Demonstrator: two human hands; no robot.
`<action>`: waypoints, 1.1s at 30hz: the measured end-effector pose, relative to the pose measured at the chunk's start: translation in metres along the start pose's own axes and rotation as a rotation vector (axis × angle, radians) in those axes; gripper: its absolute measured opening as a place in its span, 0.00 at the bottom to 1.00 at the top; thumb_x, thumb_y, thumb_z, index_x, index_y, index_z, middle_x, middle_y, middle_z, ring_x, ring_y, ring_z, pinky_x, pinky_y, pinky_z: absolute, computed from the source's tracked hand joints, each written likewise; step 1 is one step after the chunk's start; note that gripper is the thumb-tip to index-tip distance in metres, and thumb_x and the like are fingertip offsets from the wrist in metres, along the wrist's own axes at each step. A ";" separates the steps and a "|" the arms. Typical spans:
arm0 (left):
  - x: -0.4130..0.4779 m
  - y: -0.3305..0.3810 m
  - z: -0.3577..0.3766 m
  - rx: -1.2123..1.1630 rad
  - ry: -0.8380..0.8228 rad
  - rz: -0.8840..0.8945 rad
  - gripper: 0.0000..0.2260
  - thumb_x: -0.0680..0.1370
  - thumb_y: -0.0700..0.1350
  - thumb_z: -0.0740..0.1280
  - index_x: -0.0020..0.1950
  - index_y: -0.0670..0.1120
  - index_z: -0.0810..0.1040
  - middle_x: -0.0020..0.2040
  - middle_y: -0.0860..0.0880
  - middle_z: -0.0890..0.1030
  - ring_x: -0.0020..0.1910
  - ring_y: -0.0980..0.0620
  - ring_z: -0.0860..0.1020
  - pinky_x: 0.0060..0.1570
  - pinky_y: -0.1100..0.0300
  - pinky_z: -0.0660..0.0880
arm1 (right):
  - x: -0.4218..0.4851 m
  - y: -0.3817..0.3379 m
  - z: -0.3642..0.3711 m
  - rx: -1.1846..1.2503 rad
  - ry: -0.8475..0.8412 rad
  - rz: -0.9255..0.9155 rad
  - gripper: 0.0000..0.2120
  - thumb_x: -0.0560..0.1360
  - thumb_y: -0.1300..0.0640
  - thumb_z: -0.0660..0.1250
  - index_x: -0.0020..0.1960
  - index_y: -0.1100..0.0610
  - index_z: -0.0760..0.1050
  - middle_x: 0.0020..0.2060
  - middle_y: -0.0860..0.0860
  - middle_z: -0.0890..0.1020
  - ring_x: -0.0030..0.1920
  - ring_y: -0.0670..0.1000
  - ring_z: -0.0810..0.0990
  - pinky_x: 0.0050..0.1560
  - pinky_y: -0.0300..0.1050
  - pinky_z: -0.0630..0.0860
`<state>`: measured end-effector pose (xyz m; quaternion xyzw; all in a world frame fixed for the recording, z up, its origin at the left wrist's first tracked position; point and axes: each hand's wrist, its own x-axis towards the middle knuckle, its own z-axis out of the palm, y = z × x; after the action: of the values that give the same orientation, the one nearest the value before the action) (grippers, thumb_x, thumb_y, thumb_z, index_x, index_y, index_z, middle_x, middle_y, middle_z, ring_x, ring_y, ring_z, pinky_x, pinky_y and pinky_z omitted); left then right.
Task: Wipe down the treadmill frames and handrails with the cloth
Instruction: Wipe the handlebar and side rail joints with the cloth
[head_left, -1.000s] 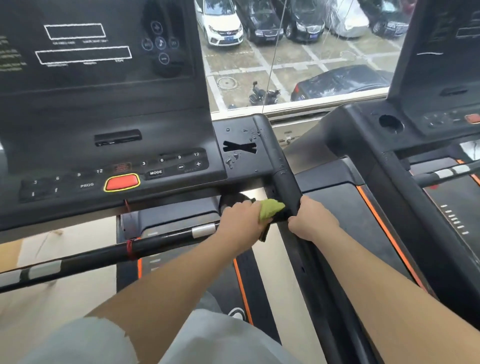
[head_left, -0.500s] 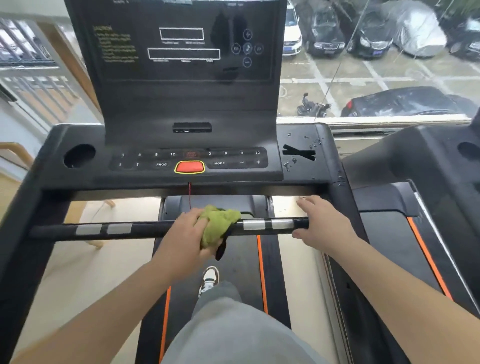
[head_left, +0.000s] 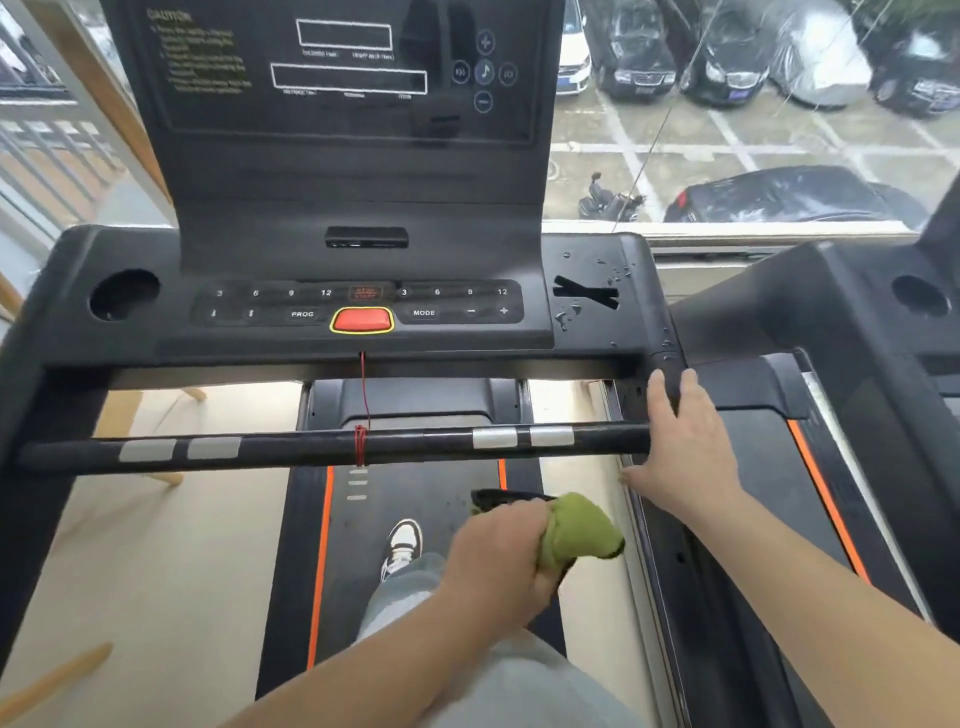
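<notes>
Our left hand (head_left: 511, 556) grips the bunched green cloth (head_left: 582, 530) at 5 o'clock below the crossbar (head_left: 311, 449), likely between wipes, while our right hand (head_left: 685, 447) rests straight-fingered at its 3 o'clock end, probably steadying us.

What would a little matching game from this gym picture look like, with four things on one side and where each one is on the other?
1. green cloth
2. red button
3. water droplets
4. right hand

A. on the console's right corner, by the X-shaped slot
B. flat against the right frame, at the crossbar's end
C. bunched in the left hand, off the crossbar
D. middle of the console, yellow-ringed

Pairs: 1-C, 2-D, 3-A, 4-B.
</notes>
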<state>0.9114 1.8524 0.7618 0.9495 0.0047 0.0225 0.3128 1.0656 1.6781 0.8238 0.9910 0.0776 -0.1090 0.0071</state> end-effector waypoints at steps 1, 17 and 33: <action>-0.002 -0.003 0.000 -0.089 -0.079 -0.249 0.08 0.78 0.54 0.64 0.47 0.51 0.72 0.41 0.53 0.80 0.40 0.46 0.79 0.36 0.55 0.69 | -0.001 0.003 0.002 0.009 -0.020 0.042 0.59 0.69 0.45 0.80 0.83 0.53 0.42 0.82 0.60 0.48 0.81 0.63 0.53 0.78 0.59 0.62; 0.102 0.098 0.022 -1.799 -0.064 -1.295 0.10 0.78 0.35 0.66 0.60 0.37 0.79 0.49 0.40 0.85 0.49 0.42 0.84 0.50 0.50 0.81 | 0.008 0.033 -0.004 0.257 -0.204 0.185 0.47 0.76 0.52 0.72 0.83 0.49 0.44 0.59 0.56 0.79 0.53 0.58 0.81 0.52 0.55 0.82; 0.106 0.106 0.029 -1.559 -0.141 -1.250 0.11 0.78 0.39 0.69 0.61 0.40 0.79 0.56 0.39 0.84 0.55 0.40 0.83 0.52 0.47 0.82 | 0.004 0.047 -0.019 0.414 -0.255 0.189 0.41 0.72 0.58 0.69 0.81 0.49 0.55 0.54 0.53 0.79 0.52 0.57 0.77 0.46 0.48 0.77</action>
<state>1.0179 1.7518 0.8056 0.3054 0.4685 -0.2054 0.8032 1.0812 1.6333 0.8415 0.9524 -0.0409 -0.2453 -0.1761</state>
